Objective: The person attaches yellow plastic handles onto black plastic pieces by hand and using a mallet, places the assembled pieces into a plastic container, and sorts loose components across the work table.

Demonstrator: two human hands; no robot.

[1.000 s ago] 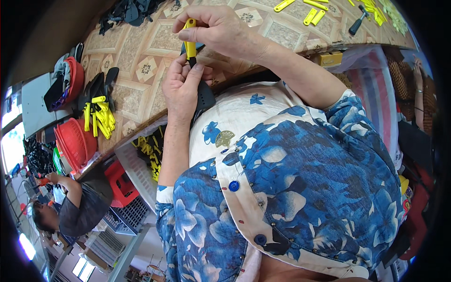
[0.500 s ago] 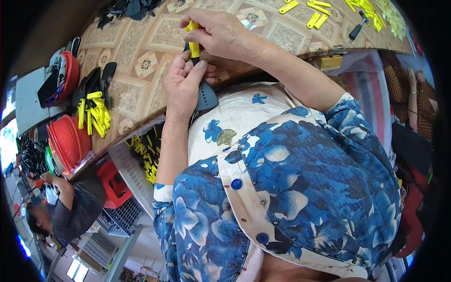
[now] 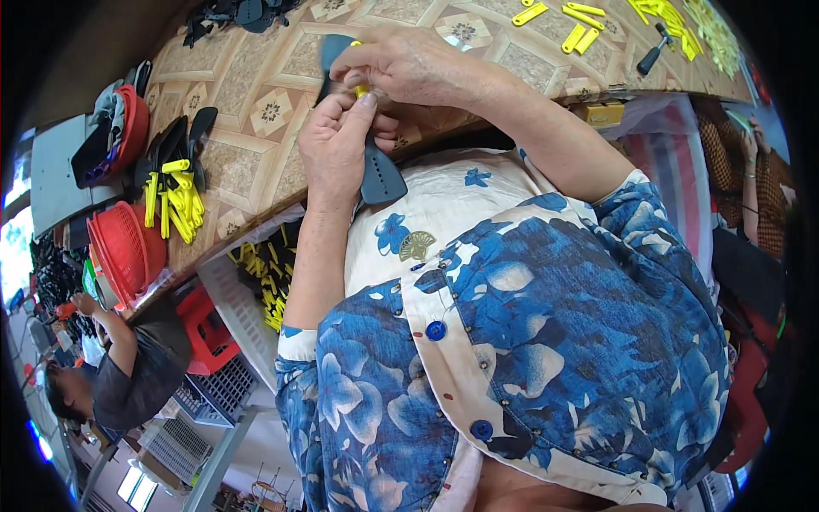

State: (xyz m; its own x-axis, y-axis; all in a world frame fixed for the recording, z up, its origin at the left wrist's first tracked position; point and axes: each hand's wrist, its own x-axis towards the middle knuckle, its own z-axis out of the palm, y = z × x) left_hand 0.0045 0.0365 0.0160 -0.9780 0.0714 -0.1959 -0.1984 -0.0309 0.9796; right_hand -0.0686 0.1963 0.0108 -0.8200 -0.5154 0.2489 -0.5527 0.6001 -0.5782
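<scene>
Your left hand is closed around the dark spatula at the tabletop edge; your right hand, just beside it, grips the yellow handle. Your fingers hide most of that handle. A dark blade shows behind them. Left lie yellow-handled spatulas; far right, a black-gripped tool.

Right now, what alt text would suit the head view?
A person's left hand grips a dark utensil with a yellow handle, the right hand at that handle. More yellow-handled utensils lie on the patterned table to the left.
</scene>
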